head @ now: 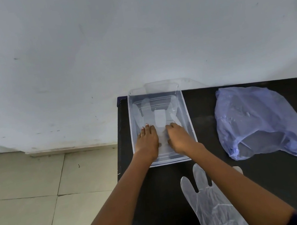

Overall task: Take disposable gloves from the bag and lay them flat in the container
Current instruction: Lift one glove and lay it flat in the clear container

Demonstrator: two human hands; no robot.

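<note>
Both hands are down inside the clear container [189,118], pressing a transparent glove [161,118] against its floor. Left hand [147,141] lies palm down with straight fingers on the glove's near end. Right hand [179,139] sits just beside it with the fingers bent under; whether it pinches the film or only pushes on it cannot be told. The glove runs lengthwise away from the person, fingers toward the wall, along the container's long axis, so smoothing would likely go outward from the cuff.

A second glove [209,199] lies on the black counter [268,181] near the person, partly under the right forearm, its fingers pointing toward the container. It is nearer the right hand and looks to be the next one to lay in. Well to the right lies one crumpled blue bag [255,120], its mouth facing the person; what remains inside is hard to make out.

Count: two gloves clearly seen, though the film in the container may be more than one layer; one container, one bag.
</note>
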